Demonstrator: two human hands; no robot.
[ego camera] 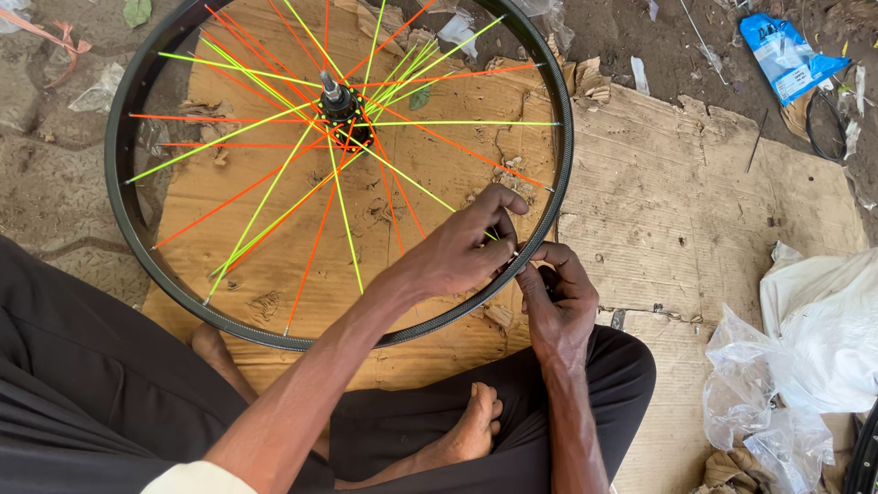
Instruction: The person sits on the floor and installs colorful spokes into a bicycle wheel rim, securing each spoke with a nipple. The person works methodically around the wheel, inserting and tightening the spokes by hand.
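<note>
Person is sitting cross-legged on cardboard [695,210], w/ a bicycle wheel [340,169] lying tilted against the lap, black rim [562,183] nearest the hands. Left hand [462,247] is reaching over the rim, its grip pinched together on a yellow-green spoke [430,190] right where it's meeting the rim. Right hand [558,297] is cupping the rim from outside, fingers curled shut on it just beside the left; whether there's a small part betw. the fingertips can't be told. Hub [340,102] w/ axle is sitting well apart, up top. Doing this well prob. means: keeping the rim steady w/ the right, keeping the spoke end lined up w/ its hole, not bending neighbouring orange spokes [315,247]. Plastic bags [805,366] are lying to the right.
</note>
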